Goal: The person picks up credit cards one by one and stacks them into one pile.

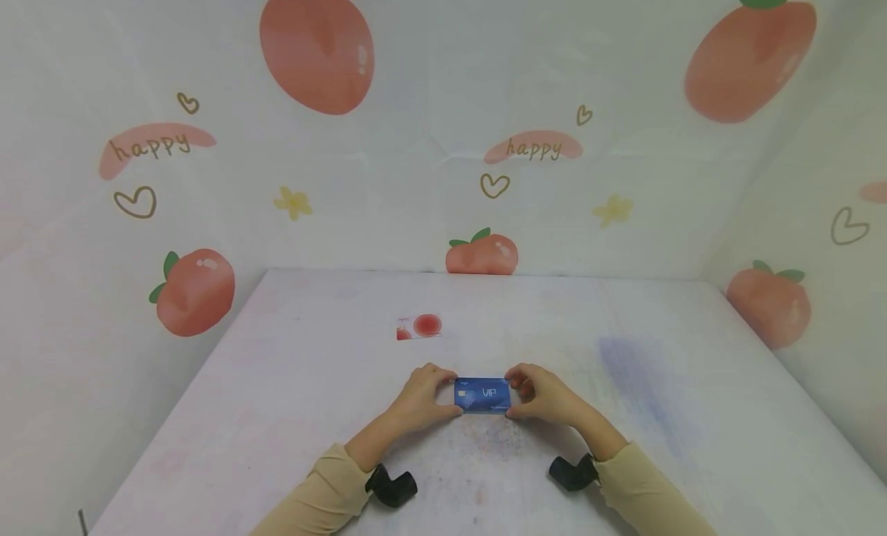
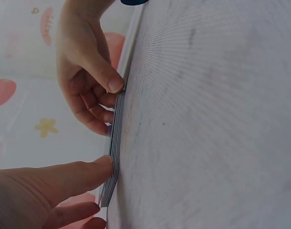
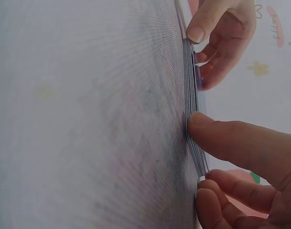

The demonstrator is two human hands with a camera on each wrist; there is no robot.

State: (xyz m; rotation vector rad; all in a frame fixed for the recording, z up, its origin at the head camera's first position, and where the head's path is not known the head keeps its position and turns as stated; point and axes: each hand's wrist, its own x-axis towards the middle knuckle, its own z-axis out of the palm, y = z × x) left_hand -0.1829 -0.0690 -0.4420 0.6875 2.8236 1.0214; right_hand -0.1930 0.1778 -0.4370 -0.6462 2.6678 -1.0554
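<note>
A stack of cards, its top one a blue VIP card [image 1: 483, 396] with a chip mark, lies level at the tabletop between the two hands. My left hand [image 1: 419, 403] pinches its left end, thumb at the near corner and fingers at the far corner. At the right end, my right hand [image 1: 546, 397] grips the corners in the same way. Seen edge-on in the left wrist view, the card stack [image 2: 116, 129] has several layers. Both thumbs also press its near edge in the right wrist view. Whether its underside touches the table is hard to tell.
Beyond the left hand a red and white card [image 1: 419, 326] lies flat on the white table [image 1: 333, 320]. A fruit-patterned cloth wall [image 1: 416, 174] rises along the back and sides. Black wrist mounts [image 1: 393, 487] sit near both beige sleeves [image 1: 322, 494].
</note>
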